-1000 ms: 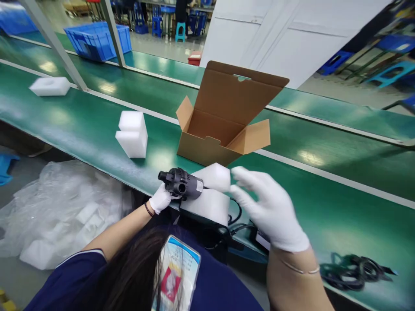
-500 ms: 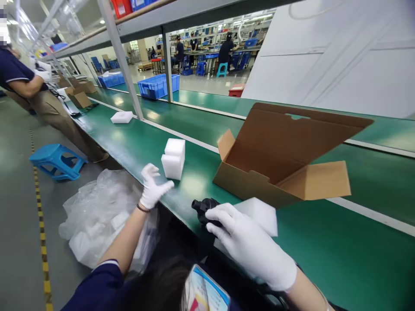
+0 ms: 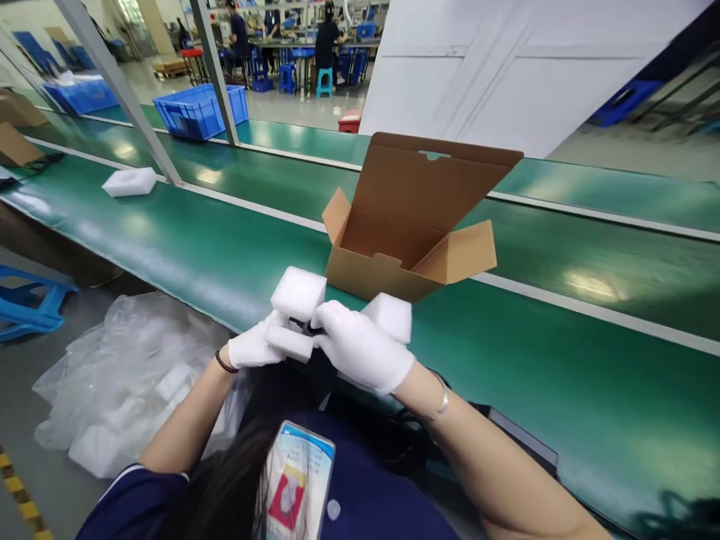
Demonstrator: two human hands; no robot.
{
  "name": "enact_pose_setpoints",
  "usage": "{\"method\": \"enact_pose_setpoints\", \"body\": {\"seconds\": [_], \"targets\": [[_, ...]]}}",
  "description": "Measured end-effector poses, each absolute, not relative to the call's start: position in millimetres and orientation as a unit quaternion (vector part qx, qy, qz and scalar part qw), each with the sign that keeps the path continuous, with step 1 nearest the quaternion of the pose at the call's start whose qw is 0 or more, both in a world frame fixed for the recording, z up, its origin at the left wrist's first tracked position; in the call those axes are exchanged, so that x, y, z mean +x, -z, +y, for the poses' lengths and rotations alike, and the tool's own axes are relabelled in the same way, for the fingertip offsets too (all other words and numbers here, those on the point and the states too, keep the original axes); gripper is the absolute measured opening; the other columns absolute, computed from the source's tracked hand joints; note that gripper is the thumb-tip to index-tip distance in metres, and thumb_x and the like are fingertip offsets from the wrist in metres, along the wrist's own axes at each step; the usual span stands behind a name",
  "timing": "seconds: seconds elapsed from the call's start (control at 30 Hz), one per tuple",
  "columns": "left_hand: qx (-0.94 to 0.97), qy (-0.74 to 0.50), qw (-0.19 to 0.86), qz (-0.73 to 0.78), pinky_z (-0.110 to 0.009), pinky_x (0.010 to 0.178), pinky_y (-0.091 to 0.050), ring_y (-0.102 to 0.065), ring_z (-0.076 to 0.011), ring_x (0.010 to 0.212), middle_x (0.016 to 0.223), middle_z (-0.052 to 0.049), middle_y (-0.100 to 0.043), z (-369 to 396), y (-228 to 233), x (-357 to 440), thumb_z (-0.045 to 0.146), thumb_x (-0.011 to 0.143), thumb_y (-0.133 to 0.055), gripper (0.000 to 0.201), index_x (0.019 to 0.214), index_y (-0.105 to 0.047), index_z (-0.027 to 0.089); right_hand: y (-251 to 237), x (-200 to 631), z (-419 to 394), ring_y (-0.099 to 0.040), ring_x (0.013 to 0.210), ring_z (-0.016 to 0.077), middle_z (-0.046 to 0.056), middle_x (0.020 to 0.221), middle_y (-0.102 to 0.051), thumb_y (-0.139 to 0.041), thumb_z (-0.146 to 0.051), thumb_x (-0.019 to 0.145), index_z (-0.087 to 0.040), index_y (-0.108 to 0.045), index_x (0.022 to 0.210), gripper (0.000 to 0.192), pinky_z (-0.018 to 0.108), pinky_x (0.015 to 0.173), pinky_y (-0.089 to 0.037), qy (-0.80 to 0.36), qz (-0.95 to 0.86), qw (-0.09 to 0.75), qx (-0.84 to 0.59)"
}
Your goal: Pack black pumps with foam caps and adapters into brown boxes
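My left hand (image 3: 254, 346), in a white glove, is closed on a white foam block (image 3: 298, 292) with a gap in its side that faces me. My right hand (image 3: 364, 349), gloved too, pinches a black part (image 3: 310, 328) at that gap; most of the part is hidden by the fingers and foam, so I cannot tell how deep it sits. Beyond my right hand lies a second white foam block (image 3: 391, 317) on the green belt. Just behind both hands stands an open brown cardboard box (image 3: 368, 274), its lid raised and side flaps spread.
On the floor at left is a clear plastic bag (image 3: 118, 360) with white foam pieces, near a blue stool (image 3: 34, 304). Another foam piece (image 3: 130, 182) lies further along the belt. A blue crate (image 3: 196, 112) and metal posts (image 3: 121, 94) stand beyond. Black cables (image 3: 680, 517) lie at lower right.
My left hand, open and free before, has taken hold of the foam block from the belt. My right hand has brought the black part leftward to the block. The view has turned right.
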State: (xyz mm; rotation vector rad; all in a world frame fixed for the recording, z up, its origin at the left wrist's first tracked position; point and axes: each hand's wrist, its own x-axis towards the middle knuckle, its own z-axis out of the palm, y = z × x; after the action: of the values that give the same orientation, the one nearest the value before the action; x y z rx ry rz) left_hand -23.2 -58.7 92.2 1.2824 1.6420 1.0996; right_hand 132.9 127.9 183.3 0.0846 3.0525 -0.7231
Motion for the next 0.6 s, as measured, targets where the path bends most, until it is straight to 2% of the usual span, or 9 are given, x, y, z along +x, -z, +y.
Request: {"method": "enact_pose_setpoints", "body": {"seconds": [0.1,0.2,0.23,0.3,0.37,0.4,0.43,0.5,0.6], "targets": [[0.493,-0.419,0.401,0.649,-0.052,0.114,-0.043,-0.055,-0.0340,0.129,0.135,-0.016,-0.057,-56,-89,-24,0.026,0.073,-0.071,0.077,0.143,-0.041,0.019,-184,114,120,-0.068,0.077,0.0227,0.007,0.090,-0.072,-0.056,-0.011,0.092,-0.021,-0.068,0.103,0.019,0.034,0.074,-0.051,0.222,0.973,0.061,0.022],[0.470,-0.446,0.462,0.606,-0.056,0.111,-0.044,-0.055,-0.0363,0.128,0.132,-0.015,-0.057,-64,-78,-42,0.042,0.068,-0.082,0.075,0.130,-0.049,0.018,-193,115,125,-0.070,0.074,0.0235,0.006,0.083,-0.073,-0.058,-0.018,0.093,-0.021,-0.072,0.095,0.015,0.034,0.073,-0.052,0.222,0.973,0.058,0.022],[0.445,-0.480,0.479,0.585,-0.057,0.113,-0.042,-0.054,-0.0374,0.131,0.134,-0.016,-0.057,-68,-74,-49,0.053,0.068,-0.082,0.076,0.128,-0.050,0.019,-197,123,132,-0.071,0.079,0.0241,0.007,0.087,-0.075,-0.060,-0.022,0.094,-0.021,-0.073,0.094,0.013,0.035,0.076,-0.054,0.232,0.972,0.025,0.021],[0.381,-0.552,0.496,0.551,-0.057,0.117,-0.038,-0.050,-0.0374,0.139,0.140,-0.017,-0.057,-75,-70,-61,0.070,0.076,-0.072,0.074,0.128,-0.052,0.021,-201,149,154,-0.073,0.097,0.0258,0.009,0.104,-0.077,-0.063,-0.032,0.095,-0.022,-0.074,0.101,0.016,0.039,0.089,-0.056,0.265,0.957,-0.104,0.050],[0.341,-0.566,0.502,0.558,-0.054,0.118,-0.040,-0.049,-0.0351,0.143,0.146,-0.016,-0.056,-75,-72,-71,0.069,0.087,-0.063,0.064,0.130,-0.055,0.023,-194,185,179,-0.069,0.116,0.0280,0.011,0.122,-0.074,-0.061,-0.044,0.097,-0.023,-0.073,0.112,0.028,0.045,0.103,-0.053,0.288,0.916,-0.239,0.143],[0.338,-0.542,0.504,0.581,-0.052,0.117,-0.042,-0.050,-0.0344,0.143,0.148,-0.016,-0.056,-72,-76,-74,0.066,0.090,-0.063,0.060,0.132,-0.056,0.023,-185,203,190,-0.068,0.120,0.0296,0.012,0.127,-0.073,-0.059,-0.048,0.098,-0.022,-0.072,0.116,0.034,0.048,0.106,-0.052,0.290,0.896,-0.264,0.209],[0.345,-0.508,0.502,0.609,-0.051,0.115,-0.044,-0.051,-0.0342,0.142,0.149,-0.015,-0.056,-66,-82,-76,0.062,0.090,-0.065,0.061,0.136,-0.056,0.023,-173,220,198,-0.067,0.121,0.0315,0.014,0.129,-0.072,-0.059,-0.052,0.096,-0.021,-0.071,0.120,0.040,0.051,0.107,-0.052,0.296,0.883,-0.248,0.266],[0.381,-0.436,0.488,0.653,-0.049,0.115,-0.045,-0.054,-0.0345,0.139,0.149,-0.014,-0.059,-48,-95,-77,0.059,0.087,-0.070,0.068,0.143,-0.056,0.022,-144,243,204,-0.069,0.118,0.0332,0.015,0.129,-0.073,-0.061,-0.055,0.093,-0.021,-0.069,0.127,0.049,0.052,0.102,-0.055,0.351,0.865,-0.136,0.331],[0.459,-0.366,0.457,0.668,-0.049,0.119,-0.043,-0.056,-0.0346,0.135,0.141,-0.011,-0.067,-16,-110,-65,0.061,0.086,-0.068,0.066,0.138,-0.063,0.020,-102,249,193,-0.073,0.109,0.0314,0.013,0.125,-0.075,-0.057,-0.050,0.095,-0.020,-0.065,0.136,0.052,0.047,0.095,-0.059,0.468,0.823,-0.010,0.323]]}}
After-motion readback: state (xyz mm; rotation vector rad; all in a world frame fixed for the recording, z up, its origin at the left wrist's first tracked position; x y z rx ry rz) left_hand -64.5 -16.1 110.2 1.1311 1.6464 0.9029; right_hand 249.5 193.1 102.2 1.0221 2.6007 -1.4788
